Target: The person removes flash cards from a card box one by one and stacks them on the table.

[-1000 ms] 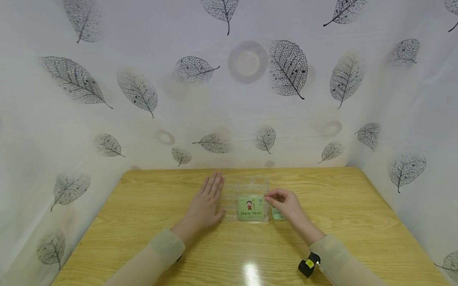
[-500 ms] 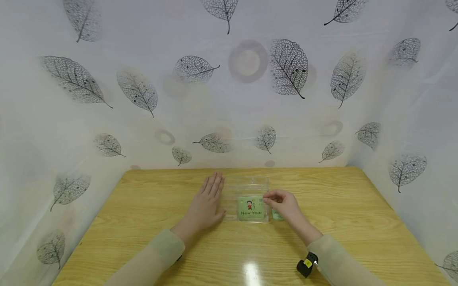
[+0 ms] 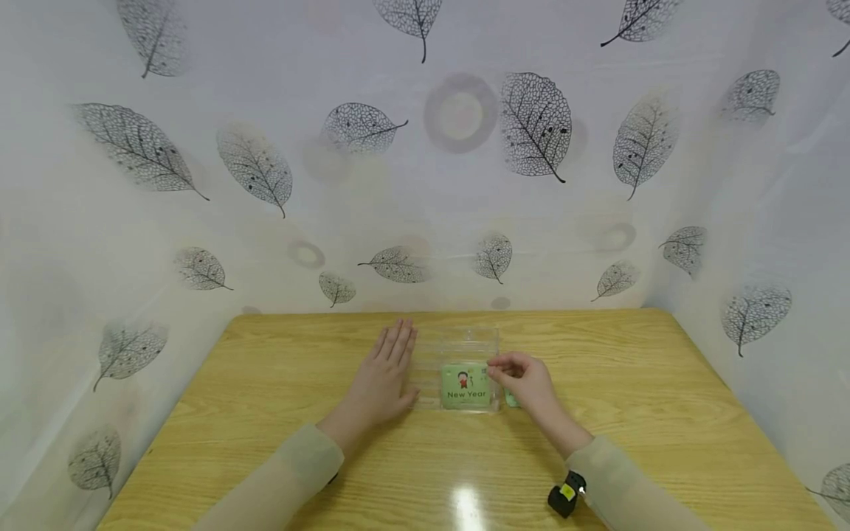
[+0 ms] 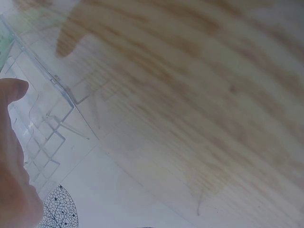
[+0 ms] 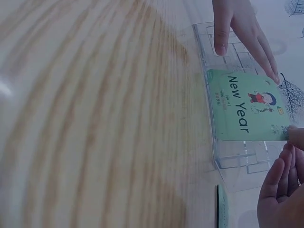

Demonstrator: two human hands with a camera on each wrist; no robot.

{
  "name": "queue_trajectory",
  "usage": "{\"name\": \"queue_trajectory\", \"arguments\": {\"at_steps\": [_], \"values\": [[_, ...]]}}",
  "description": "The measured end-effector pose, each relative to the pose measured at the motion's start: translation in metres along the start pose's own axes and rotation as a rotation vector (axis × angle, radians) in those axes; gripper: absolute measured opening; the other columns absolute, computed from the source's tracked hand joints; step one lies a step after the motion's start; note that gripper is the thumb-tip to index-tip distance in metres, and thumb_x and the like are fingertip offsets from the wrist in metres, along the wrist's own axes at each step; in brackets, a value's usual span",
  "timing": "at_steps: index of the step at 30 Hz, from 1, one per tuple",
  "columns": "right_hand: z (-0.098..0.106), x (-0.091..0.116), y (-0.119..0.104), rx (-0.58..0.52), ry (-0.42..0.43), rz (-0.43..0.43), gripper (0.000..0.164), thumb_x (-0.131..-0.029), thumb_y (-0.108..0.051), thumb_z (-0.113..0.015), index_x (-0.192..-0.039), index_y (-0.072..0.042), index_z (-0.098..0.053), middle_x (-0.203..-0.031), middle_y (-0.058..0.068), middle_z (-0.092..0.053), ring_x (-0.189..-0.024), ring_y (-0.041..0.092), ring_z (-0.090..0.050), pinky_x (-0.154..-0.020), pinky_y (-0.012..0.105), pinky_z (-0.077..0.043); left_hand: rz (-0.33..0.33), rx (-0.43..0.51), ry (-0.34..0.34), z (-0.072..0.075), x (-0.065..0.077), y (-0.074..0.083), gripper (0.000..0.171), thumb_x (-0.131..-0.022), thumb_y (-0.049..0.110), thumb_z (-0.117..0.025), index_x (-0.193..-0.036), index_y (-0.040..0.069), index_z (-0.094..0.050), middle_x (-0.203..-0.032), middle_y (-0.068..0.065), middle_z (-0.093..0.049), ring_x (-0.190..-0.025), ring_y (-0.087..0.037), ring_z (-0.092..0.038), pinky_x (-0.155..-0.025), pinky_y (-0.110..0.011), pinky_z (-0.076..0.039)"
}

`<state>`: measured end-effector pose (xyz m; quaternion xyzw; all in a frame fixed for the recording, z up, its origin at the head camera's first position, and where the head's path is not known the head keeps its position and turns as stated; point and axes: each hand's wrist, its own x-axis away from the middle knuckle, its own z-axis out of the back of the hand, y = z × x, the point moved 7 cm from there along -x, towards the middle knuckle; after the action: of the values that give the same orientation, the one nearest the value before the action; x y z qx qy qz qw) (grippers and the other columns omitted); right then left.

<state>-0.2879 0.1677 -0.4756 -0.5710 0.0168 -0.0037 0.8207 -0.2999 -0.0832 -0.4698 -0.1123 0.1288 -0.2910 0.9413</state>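
A green flash card [image 3: 467,386] printed "New Year" stands at the front of a clear plastic rack [image 3: 426,404]. My right hand [image 3: 527,380] pinches the upper right corner of that card between thumb and fingers, also plain in the right wrist view, where the card [image 5: 247,107] leans against the rack. With fingers straight, my left hand [image 3: 380,387] rests on the left part of the rack. In the left wrist view only part of that hand [image 4: 14,161] shows, beside the clear plastic. Another green card or stack [image 3: 510,399] lies right of the rack, mostly hidden beneath my right hand.
The wooden table [image 3: 279,383] carries everything. A pale curtain [image 3: 412,199] printed with leaves rises behind it and along both sides. A black wrist device with a yellow mark [image 3: 563,498] is on my right arm.
My right hand has shifted slightly left while pinching the "New Year" card, and now covers more of the other green card's label. The left hand and the rack have stayed still.
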Motion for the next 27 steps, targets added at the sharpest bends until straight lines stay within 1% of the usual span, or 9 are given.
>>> {"name": "queue_trajectory", "arguments": {"at_steps": [6, 10, 18, 27], "values": [[-0.0001, -0.0001, 0.0004, 0.003, 0.013, 0.0, 0.013, -0.092, -0.005, -0.081, -0.102, 0.003, -0.077, -0.095, 0.01, -0.076, -0.078, 0.004, -0.062, -0.073, 0.016, -0.054, 0.003, -0.002, -0.005, -0.001, -0.0003, -0.0001, 0.102, -0.1, 0.06, -0.057, -0.167, -0.005, -0.016, -0.178, -0.024, -0.008, -0.166, -0.039, -0.013, -0.137, -0.048, -0.014], [0.0, -0.0003, 0.0007, 0.006, 0.018, -0.002, 0.013, -0.092, -0.006, -0.082, -0.1, 0.003, -0.078, -0.093, 0.009, -0.076, -0.078, 0.004, -0.063, -0.072, 0.016, -0.054, 0.002, -0.016, -0.004, -0.0017, -0.0007, -0.0001, 0.103, -0.1, 0.06, -0.057, -0.167, -0.005, -0.016, -0.178, -0.023, -0.008, -0.166, -0.038, -0.013, -0.137, -0.047, -0.013], [0.0027, -0.0016, 0.0025, -0.002, 0.023, -0.002, 0.015, -0.094, -0.006, -0.08, -0.104, 0.004, -0.08, -0.107, 0.017, -0.079, -0.082, 0.003, -0.064, -0.073, 0.016, -0.055, 0.001, -0.019, -0.002, -0.0021, -0.0005, -0.0002, 0.103, -0.1, 0.061, -0.057, -0.167, -0.005, -0.017, -0.178, -0.023, -0.009, -0.166, -0.038, -0.014, -0.137, -0.048, -0.014], [0.0039, -0.0026, 0.0011, 0.013, 0.016, 0.01, 0.018, -0.097, -0.01, -0.077, -0.109, 0.003, -0.08, -0.11, 0.018, -0.079, -0.084, 0.002, -0.065, -0.074, 0.016, -0.055, 0.002, -0.022, -0.015, -0.0025, -0.0008, -0.0005, 0.102, -0.1, 0.062, -0.055, -0.167, -0.005, -0.016, -0.178, -0.023, -0.008, -0.167, -0.038, -0.011, -0.137, -0.048, -0.014]]}}
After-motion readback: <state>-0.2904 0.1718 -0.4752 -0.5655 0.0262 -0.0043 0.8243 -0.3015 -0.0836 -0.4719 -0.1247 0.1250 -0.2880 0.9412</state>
